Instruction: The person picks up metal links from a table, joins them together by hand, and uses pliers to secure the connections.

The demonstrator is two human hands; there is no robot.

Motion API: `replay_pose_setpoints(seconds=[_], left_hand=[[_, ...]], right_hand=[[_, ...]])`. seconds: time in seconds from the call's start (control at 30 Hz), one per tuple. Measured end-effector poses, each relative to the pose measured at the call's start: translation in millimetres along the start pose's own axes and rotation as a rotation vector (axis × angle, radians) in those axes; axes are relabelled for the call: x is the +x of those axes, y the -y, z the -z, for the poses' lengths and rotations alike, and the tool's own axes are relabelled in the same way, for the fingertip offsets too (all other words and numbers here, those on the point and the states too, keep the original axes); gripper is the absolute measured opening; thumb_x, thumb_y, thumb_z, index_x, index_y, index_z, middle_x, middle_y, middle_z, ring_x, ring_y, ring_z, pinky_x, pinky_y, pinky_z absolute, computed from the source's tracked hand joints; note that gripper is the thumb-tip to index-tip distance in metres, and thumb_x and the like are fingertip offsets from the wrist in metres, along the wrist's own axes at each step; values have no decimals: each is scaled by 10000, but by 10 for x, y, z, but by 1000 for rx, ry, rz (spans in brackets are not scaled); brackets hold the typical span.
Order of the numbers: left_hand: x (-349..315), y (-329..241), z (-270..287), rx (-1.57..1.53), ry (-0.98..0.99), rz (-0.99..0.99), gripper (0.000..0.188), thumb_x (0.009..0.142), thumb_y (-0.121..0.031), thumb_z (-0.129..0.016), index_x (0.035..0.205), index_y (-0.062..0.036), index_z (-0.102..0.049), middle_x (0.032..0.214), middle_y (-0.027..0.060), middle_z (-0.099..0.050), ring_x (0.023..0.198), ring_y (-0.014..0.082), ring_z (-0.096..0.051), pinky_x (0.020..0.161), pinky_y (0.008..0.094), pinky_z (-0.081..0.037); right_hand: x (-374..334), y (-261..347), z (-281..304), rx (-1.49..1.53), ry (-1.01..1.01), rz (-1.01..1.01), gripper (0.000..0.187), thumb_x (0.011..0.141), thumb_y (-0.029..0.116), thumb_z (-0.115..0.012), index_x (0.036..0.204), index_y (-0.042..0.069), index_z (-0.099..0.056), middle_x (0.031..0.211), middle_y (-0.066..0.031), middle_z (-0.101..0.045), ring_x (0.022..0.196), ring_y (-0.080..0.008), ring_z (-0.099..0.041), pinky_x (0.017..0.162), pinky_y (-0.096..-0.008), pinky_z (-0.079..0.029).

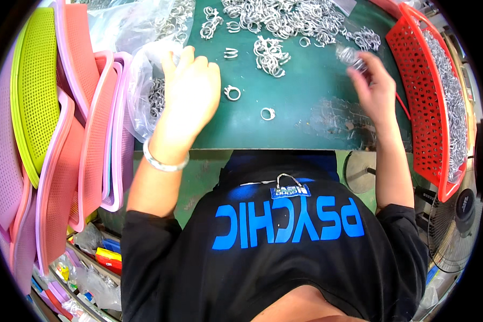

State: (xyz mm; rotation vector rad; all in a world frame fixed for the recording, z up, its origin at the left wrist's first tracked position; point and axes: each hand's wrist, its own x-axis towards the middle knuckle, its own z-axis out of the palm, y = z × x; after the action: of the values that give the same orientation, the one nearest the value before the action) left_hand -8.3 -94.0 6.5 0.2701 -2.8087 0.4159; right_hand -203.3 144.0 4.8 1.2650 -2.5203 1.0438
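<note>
- Right hand pinches a motion-blurred cluster of silvery rings above the green table
- Left hand is near a clear bag; its grip cannot be told
- Loose rings lie between the hands

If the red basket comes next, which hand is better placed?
Probably the right hand: it's nearer the red perforated basket and seems to hold metal rings, though blurred. The left hand is over by the clear plastic bag.

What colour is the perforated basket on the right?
The perforated basket is red; head view shows best.
</note>
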Motion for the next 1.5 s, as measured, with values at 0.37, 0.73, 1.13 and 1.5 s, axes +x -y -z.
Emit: replay_pose_setpoints(seconds=[0.37, 0.73, 1.13, 1.5], left_hand=[[411, -514, -122, -1219, 97, 307, 83, 816, -98, -560, 801, -36, -508, 681, 20, -535, 687, 128, -556, 685, 255, -458], [437, -614, -128, -2085, 439, 464, 114, 853, -166, -537, 879, -55, -534, 968, 101, -584, 843, 177, -592, 727, 284, -486], [277, -755, -18, -2437, 290, 420, 31, 851, -73, -516, 846, -56, -490, 1070, 140, -540, 977, 222, -553, 836, 314, -470], [112, -911, 1, -2036, -14, 210, 124, 762, 48, -577, 867, -13, -555, 1018, 56, -510, 855, 117, -534, 774, 246, -437]], right_hand=[[-55, -218, 90, 81, 283, -62, 438, 725, 39, -608, 1138, 34, -462, 659, -136, -530, 610, -277, -542, 588, -336, -431], [-54, -215, 44, 30, 290, 82, 205, 710, 144, -629, 852, 14, -561, 784, -121, -532, 824, -293, -525, 721, -358, -423], [-149, 157, 28, 366, 258, 35, 314, 741, 144, -642, 1005, 2, -548, 921, -76, -563, 829, -191, -530, 737, -288, -438], [-344, 430, -239, 1330, 369, -473, 175, 840, 150, -554, 928, -1, -547, 763, -35, -578, 624, -73, -519, 562, -193, -419]])
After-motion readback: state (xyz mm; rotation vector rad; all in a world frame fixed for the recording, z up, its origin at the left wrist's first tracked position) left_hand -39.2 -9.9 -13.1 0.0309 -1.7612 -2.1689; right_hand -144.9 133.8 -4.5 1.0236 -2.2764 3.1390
